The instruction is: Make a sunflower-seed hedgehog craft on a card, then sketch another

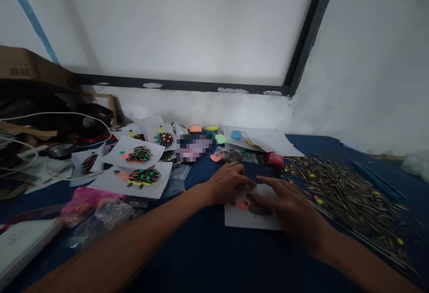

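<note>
Both bare hands meet over a small white sheet (241, 221), lower centre of frame, right of middle. On the sheet: a salmon-pink patch (241, 205) with dark dots, and to its right a dark grey patch (260, 208), partly under the fingers.

Left hand (225, 181) at the sheet's upper left edge, palm down, fingers bent; cannot tell whether they pinch anything. Right hand (290, 206) over the sheet's right side, index and thumb apart, thumb across the grey patch; its other fingers hard to make out.

Right of frame: broad heap of striped seeds (355, 199), a few yellow bits among them, a long blue object (378, 180) beside its far edge. Red packet (275, 159) just above the right hand.

Centre, toward the wall: orange block (195, 128), pale green block (220, 139), blue block (236, 134) on larger paper. Left of centre: overlapping sheets bearing seed-covered figures (144, 176). Below them, pink plastic (87, 200). Dark blue surface (204, 248) underneath; cardboard box (33, 69), upper left.
</note>
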Demonstrator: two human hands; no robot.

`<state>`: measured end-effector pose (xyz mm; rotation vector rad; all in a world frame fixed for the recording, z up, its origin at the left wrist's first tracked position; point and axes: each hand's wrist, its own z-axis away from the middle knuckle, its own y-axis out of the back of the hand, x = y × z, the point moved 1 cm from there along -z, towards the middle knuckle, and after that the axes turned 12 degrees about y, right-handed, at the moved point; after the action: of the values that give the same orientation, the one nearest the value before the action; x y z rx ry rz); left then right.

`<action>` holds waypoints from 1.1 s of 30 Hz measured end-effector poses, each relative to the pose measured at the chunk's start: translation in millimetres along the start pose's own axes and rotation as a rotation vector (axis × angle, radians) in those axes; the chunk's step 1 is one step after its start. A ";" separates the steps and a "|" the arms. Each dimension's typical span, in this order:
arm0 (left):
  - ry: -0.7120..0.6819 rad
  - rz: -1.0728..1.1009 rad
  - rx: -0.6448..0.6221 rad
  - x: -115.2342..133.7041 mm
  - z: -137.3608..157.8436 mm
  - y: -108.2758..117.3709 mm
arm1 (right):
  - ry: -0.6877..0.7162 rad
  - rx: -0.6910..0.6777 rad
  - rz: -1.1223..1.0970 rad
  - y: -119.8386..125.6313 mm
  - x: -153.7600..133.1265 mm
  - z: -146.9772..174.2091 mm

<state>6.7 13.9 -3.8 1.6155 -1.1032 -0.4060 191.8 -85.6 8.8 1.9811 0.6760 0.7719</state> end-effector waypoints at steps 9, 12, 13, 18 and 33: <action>0.011 0.000 0.019 -0.4 -0.1 -2.1 | 0.055 0.064 0.061 -1.8 -1.1 3.0; 0.021 0.002 0.002 1.3 -0.5 0.0 | 0.062 0.098 0.052 0.1 -2.7 1.9; 0.025 -0.001 -0.007 1.8 -0.7 0.6 | 0.067 0.105 0.046 0.7 -3.7 1.1; 0.037 -0.032 -0.020 2.8 -1.5 1.3 | 0.082 0.119 0.015 1.3 -8.2 -2.0; 0.001 -0.071 -0.013 1.8 0.2 0.8 | 0.131 0.161 0.057 9.6 -10.9 -1.4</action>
<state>7.1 12.4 -2.7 1.6471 -1.0425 -0.4577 185.1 -97.1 14.9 2.1160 0.7824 0.9120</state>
